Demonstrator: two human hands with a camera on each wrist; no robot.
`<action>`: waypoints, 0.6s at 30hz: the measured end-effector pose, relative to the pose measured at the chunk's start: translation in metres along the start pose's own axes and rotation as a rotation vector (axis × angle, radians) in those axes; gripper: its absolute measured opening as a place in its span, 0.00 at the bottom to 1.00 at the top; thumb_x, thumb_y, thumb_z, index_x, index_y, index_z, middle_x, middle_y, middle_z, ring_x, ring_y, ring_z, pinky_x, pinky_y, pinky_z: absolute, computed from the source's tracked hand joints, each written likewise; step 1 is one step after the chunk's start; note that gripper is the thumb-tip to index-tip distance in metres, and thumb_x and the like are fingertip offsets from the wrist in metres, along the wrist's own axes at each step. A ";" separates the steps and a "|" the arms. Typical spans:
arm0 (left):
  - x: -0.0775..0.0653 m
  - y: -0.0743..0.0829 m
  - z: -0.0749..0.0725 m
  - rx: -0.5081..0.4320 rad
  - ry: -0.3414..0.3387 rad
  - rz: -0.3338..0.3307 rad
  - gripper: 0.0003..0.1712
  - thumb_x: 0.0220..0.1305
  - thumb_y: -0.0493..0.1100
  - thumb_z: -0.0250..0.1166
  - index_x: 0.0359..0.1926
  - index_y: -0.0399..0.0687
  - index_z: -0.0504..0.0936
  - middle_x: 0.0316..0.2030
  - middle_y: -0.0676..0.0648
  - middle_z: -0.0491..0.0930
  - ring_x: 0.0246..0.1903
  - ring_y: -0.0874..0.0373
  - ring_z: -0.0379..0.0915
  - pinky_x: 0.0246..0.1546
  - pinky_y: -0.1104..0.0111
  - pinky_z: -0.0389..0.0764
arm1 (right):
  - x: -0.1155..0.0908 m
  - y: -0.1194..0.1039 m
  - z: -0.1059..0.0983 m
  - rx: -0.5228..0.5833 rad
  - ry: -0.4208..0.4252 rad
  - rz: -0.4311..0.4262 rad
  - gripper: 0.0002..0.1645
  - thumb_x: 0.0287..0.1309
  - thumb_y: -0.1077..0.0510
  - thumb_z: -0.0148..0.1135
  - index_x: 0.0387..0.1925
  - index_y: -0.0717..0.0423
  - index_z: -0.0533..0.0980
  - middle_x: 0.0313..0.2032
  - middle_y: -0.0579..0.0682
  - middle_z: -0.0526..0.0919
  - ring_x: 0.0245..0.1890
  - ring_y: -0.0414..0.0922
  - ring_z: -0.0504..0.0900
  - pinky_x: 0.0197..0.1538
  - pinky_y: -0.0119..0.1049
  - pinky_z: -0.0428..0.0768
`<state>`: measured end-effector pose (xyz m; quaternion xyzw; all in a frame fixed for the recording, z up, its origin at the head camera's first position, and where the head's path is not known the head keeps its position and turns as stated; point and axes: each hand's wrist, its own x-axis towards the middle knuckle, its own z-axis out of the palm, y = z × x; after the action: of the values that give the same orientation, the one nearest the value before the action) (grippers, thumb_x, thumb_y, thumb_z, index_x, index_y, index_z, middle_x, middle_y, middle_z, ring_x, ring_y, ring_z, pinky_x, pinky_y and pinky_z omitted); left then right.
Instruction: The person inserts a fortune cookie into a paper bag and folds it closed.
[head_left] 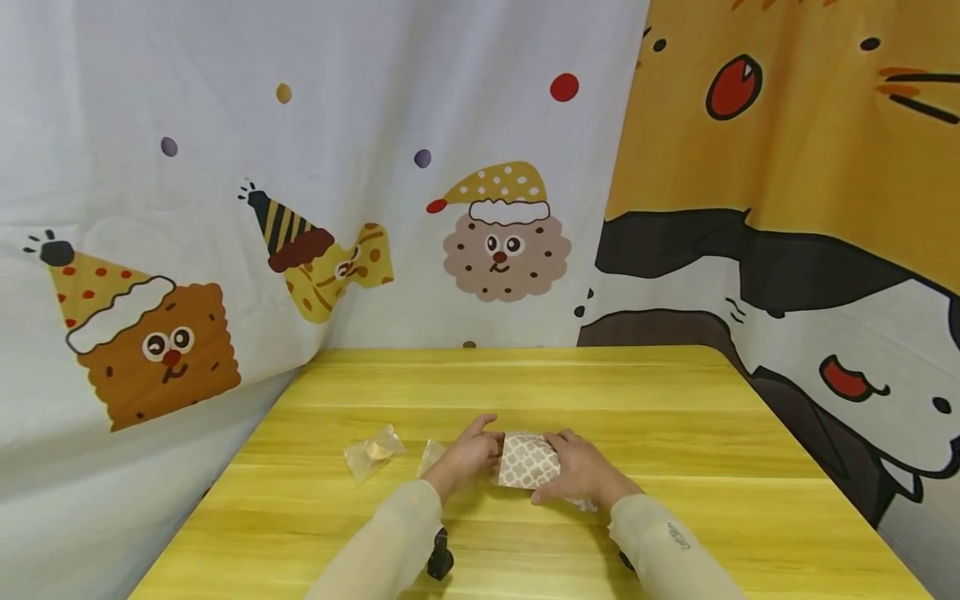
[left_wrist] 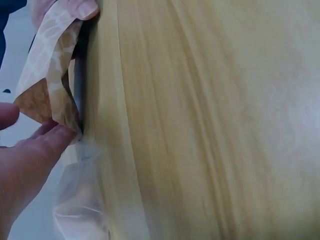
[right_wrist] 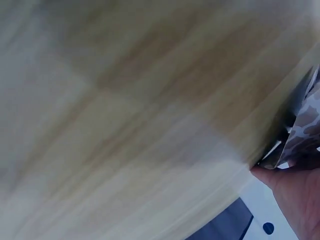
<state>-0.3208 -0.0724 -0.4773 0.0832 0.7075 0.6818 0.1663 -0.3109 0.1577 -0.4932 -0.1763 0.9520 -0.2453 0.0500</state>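
A beige paper packet [head_left: 528, 461] with a white lattice pattern lies between both hands near the middle of the table. My right hand [head_left: 581, 468] grips its right end, thumb on the near side and fingers over the far side. At the packet's left end, my left hand [head_left: 471, 454] touches the edge with fairly straight fingers, one finger raised. In the left wrist view the packet [left_wrist: 47, 47] shows a plain brown folded corner [left_wrist: 37, 101] by the left fingertips [left_wrist: 60, 132]. Some clear plastic [head_left: 582, 504] pokes out below the right hand.
A clear pouch [head_left: 375, 452] with a small yellowish piece inside lies left on the wood-grain table [head_left: 637, 383]. Another clear pouch [head_left: 431, 455] sits partly behind the left hand. A cartoon-printed cloth [head_left: 480, 108] hangs behind the table. Each sleeve has a black device [head_left: 440, 558] near the wrist.
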 end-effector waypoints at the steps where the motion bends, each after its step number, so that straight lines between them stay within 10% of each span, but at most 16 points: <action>1: 0.000 0.000 -0.001 0.010 -0.007 0.009 0.46 0.56 0.26 0.50 0.76 0.37 0.48 0.66 0.30 0.65 0.60 0.40 0.69 0.54 0.52 0.73 | 0.000 0.000 -0.001 0.010 -0.002 -0.004 0.70 0.33 0.29 0.79 0.72 0.61 0.62 0.64 0.60 0.68 0.61 0.61 0.69 0.60 0.59 0.71; 18: -0.016 0.016 -0.054 0.259 0.079 0.207 0.26 0.73 0.38 0.57 0.69 0.40 0.67 0.57 0.38 0.75 0.58 0.42 0.71 0.56 0.50 0.75 | -0.003 -0.003 0.000 -0.020 -0.003 0.014 0.68 0.32 0.30 0.80 0.72 0.57 0.64 0.64 0.57 0.68 0.62 0.60 0.68 0.61 0.58 0.70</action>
<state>-0.3262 -0.1278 -0.4583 0.1496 0.7830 0.6012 0.0549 -0.3073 0.1562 -0.4915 -0.1707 0.9555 -0.2351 0.0514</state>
